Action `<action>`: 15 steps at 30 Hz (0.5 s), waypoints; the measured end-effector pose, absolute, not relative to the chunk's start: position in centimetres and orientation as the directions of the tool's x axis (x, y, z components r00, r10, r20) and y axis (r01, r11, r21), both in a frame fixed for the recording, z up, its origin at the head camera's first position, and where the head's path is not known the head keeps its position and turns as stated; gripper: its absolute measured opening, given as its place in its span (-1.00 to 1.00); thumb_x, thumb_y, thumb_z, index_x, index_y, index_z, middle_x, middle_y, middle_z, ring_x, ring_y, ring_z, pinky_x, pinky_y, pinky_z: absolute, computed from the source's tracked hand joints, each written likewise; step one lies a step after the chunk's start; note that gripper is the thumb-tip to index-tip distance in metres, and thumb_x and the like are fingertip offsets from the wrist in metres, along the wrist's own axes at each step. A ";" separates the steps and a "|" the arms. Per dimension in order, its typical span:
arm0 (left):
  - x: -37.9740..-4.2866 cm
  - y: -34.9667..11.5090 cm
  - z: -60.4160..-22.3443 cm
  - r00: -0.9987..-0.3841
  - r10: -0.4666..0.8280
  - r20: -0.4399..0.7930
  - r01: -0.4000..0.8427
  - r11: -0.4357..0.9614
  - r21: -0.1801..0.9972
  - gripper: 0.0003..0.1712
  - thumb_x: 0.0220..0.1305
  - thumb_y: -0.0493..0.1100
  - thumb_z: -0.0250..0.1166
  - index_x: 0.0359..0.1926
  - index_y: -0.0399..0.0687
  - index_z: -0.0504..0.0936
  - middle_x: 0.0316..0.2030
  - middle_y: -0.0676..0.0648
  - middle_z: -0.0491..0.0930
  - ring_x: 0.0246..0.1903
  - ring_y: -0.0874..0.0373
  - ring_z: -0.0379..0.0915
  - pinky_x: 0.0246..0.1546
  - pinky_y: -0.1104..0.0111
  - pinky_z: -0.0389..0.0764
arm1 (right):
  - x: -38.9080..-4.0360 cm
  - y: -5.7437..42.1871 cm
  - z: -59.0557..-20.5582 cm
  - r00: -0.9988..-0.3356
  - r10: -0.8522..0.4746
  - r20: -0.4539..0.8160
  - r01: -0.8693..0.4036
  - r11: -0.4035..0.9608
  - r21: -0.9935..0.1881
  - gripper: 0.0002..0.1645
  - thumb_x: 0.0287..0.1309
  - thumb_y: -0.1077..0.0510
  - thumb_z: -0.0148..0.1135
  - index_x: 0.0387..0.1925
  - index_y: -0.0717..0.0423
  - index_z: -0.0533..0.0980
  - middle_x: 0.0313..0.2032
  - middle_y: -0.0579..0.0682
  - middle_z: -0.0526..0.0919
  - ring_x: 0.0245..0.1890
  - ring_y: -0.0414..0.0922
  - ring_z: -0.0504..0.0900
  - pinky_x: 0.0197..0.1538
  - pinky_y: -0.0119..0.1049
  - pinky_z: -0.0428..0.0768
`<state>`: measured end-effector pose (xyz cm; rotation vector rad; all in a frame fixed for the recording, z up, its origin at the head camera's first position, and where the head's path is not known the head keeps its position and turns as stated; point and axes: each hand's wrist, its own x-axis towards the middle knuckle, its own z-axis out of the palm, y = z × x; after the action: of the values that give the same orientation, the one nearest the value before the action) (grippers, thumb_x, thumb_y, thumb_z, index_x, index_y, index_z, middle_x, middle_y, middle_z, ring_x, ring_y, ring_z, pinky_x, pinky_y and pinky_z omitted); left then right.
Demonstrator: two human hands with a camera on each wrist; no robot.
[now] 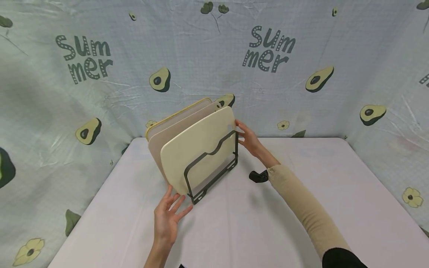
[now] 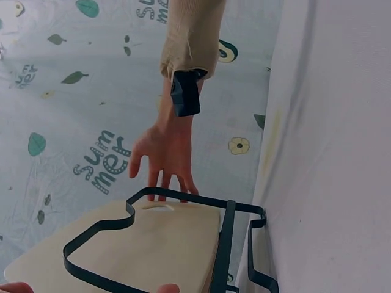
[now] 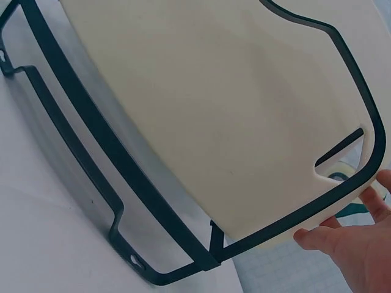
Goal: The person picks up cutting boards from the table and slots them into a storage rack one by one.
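Note:
A dark metal rack (image 1: 214,182) holds several cutting boards on edge. In front leans a cream cutting board (image 1: 197,149) with a handle slot; behind it are a beige board (image 1: 157,145) and a yellow-rimmed board (image 1: 181,111). My left hand (image 1: 167,219) is at the rack's near lower corner, fingers spread and mostly straight; firm contact is unclear. At the far end my right hand (image 1: 249,138) has its extended fingers against the end of the boards and rack. The right wrist view shows that hand (image 3: 354,244) beside the slot, its fingers partly out of frame.
The rack is over a table with a white cover (image 1: 268,223). An avocado-print sheet (image 1: 201,48) hangs behind and along the sides. A black wrist device (image 1: 259,176) juts from the right sleeve (image 1: 301,204).

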<state>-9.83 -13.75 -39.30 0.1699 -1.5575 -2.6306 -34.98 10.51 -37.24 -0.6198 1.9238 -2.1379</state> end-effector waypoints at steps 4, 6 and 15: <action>-9.9 -13.6 -39.5 -0.991 -0.116 -0.072 -0.007 -0.482 0.876 -0.39 0.33 -0.18 -0.33 0.38 -0.09 -0.21 0.29 -0.44 -0.27 0.30 -0.26 -0.16 0.05 -0.04 0.37 | -35.0 10.7 -37.8 -0.886 -0.425 0.185 -0.151 -0.111 -0.982 -0.24 0.20 -0.26 -0.24 0.37 -0.12 -0.09 0.38 -0.04 -0.15 0.26 0.13 -0.01 0.29 0.17 -0.08; -9.9 -13.6 -39.6 -0.990 -0.113 -0.081 -0.016 -0.485 0.874 -0.39 0.33 -0.17 -0.35 0.38 -0.09 -0.22 0.29 -0.45 -0.27 0.30 -0.27 -0.16 0.04 -0.04 0.37 | -34.8 10.7 -37.7 -0.890 -0.423 0.167 -0.133 -0.111 -0.985 -0.28 0.23 -0.20 -0.27 0.37 -0.11 -0.10 0.38 -0.05 -0.17 0.26 0.13 -0.01 0.30 0.16 -0.08; -9.8 -13.5 -40.0 -0.992 -0.081 -0.098 -0.052 -0.446 0.894 -0.39 0.35 -0.11 -0.39 0.38 -0.02 -0.27 0.30 -0.44 -0.29 0.28 -0.37 -0.21 0.03 -0.08 0.36 | -33.7 10.6 -36.6 -0.906 -0.416 0.076 -0.043 -0.088 -0.995 -0.36 0.31 0.01 -0.40 0.38 -0.05 -0.20 0.39 -0.04 -0.29 0.32 0.13 -0.12 0.33 0.14 -0.13</action>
<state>-9.82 -13.53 -40.02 0.1971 -1.6445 -2.6494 -33.67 10.56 -36.61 -0.5033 1.9247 -2.0830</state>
